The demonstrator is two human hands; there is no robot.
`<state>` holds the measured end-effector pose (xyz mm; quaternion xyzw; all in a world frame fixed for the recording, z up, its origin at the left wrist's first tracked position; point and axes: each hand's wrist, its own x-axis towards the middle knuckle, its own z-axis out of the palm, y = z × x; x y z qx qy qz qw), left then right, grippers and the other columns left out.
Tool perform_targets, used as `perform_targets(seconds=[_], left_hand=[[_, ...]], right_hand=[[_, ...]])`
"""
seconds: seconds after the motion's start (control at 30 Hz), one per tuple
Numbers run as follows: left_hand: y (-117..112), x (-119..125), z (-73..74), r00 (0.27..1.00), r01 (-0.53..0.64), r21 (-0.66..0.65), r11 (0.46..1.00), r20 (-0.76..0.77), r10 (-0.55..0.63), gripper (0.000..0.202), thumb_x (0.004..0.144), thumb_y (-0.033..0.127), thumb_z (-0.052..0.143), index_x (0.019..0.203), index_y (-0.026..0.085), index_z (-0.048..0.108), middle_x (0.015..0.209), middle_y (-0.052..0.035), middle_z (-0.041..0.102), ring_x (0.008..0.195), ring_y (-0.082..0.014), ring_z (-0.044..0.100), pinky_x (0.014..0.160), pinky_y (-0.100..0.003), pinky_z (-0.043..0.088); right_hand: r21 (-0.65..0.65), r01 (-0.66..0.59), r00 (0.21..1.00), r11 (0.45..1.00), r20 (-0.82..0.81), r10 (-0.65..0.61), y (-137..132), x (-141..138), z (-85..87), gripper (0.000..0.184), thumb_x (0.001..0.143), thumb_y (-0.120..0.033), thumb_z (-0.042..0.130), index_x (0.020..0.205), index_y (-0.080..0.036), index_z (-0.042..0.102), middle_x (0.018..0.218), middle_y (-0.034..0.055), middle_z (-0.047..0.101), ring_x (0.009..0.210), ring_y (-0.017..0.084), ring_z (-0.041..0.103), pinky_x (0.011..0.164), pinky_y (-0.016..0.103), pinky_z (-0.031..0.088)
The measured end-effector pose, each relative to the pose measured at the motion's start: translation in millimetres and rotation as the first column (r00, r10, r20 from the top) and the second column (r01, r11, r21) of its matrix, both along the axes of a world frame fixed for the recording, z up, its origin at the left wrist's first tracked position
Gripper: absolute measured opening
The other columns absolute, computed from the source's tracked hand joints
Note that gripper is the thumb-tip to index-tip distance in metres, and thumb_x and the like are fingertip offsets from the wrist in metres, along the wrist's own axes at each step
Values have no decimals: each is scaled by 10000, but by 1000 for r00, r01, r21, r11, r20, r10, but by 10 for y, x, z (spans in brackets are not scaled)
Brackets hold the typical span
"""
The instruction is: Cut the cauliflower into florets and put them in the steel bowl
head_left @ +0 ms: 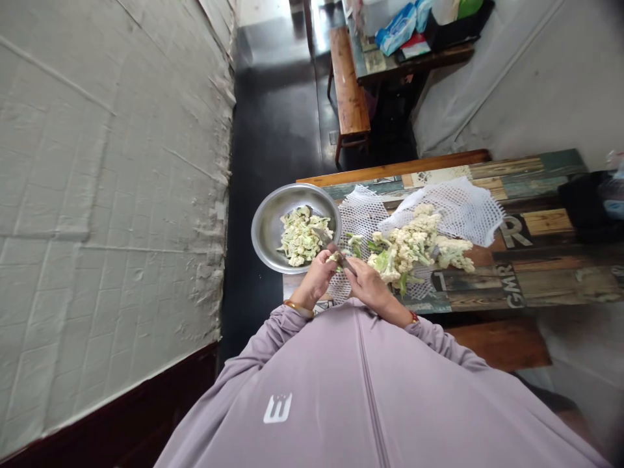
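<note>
My left hand (318,275) is closed around a small piece of cauliflower (334,258) at the right rim of a metal bowl (266,224). In my right hand (366,281) is a knife (325,239), its blade pointing up and left over the bowl's edge. Cut cauliflower florets (302,237) lie heaped inside the bowl. To the right of my hands, a larger heap of cauliflower (407,250) with green leaves rests on white foam netting (458,201). My fingers partly hide the piece and the knife handle.
The patterned wood table (541,240) extends right, with a black container (587,205) at its far end. A bench edge (400,168) runs along its far side. Beyond stand a wooden bench (348,84) and another table (375,64) with packages. A white wall (107,182) rises on the left.
</note>
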<state>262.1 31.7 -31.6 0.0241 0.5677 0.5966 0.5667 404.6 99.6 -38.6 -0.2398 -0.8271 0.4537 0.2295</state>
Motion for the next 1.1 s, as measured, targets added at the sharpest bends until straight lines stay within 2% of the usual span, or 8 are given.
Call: perform_targets(seconds=[0.17,0.3,0.47,0.57,0.67,0.87,1.0,1.1], left_hand=[[-59,-146,-44,999,15,49,999,33,-17,424,610,90,722,1015,162,619,1051,-52,676,884,-149,657,847,-297,511],[-177,-391,-116,993,-72,-64,995,88,77,504,660,81,690,1146,162,585,1125,-111,689,950,-204,709,915,-372,531],[-186,-938,-227,934,-354,-119,928,15,358,235,781,218,707,965,152,576,870,-71,688,856,-180,706,854,-331,559],[-140,-1255,-237,873,-481,10,877,-82,480,286,827,307,693,1037,188,540,979,-58,660,909,-163,696,876,-321,553],[-143,-1398,-257,832,-535,-19,845,-187,522,438,825,326,704,1195,258,480,1065,-44,614,887,-146,678,845,-319,552],[-193,-1089,-476,939,-326,-170,930,-172,297,337,786,275,723,1052,192,534,909,-39,640,764,-142,687,732,-279,529],[-61,-754,-547,977,-179,-175,968,-149,154,266,804,267,699,1019,153,592,879,-57,685,712,-127,675,690,-258,516],[111,-509,-532,988,-27,-115,993,-154,9,281,806,298,711,1029,148,627,882,-66,704,732,-135,680,682,-256,517]], right_hand=[[-110,175,983,978,85,-166,104,-84,-55,300,967,-370,443,939,-182,675,922,116,723,879,250,676,838,391,551],[-204,317,944,926,156,-289,217,-192,-100,314,909,-446,503,777,-196,640,743,75,689,711,224,636,719,351,534],[-393,303,953,868,132,-272,218,-571,-66,344,879,-511,533,777,-200,640,717,44,688,699,213,637,739,361,550],[-573,209,968,793,6,-251,224,-812,20,388,881,-553,544,919,-188,671,872,57,734,824,215,677,802,362,577],[-628,155,967,763,-60,-246,272,-890,81,431,861,-580,578,1005,-187,678,969,69,749,900,222,693,843,377,591],[-597,250,949,762,-7,-316,308,-544,-33,418,867,-556,585,1010,-177,686,1027,101,756,1004,243,696,954,429,564],[-639,386,901,665,109,-419,422,-167,-154,429,851,-559,599,1013,-174,693,1031,112,761,976,252,711,925,453,587],[-614,549,791,566,165,-589,654,160,-184,390,841,-537,620,967,-176,700,1016,124,764,961,277,720,895,469,604]])
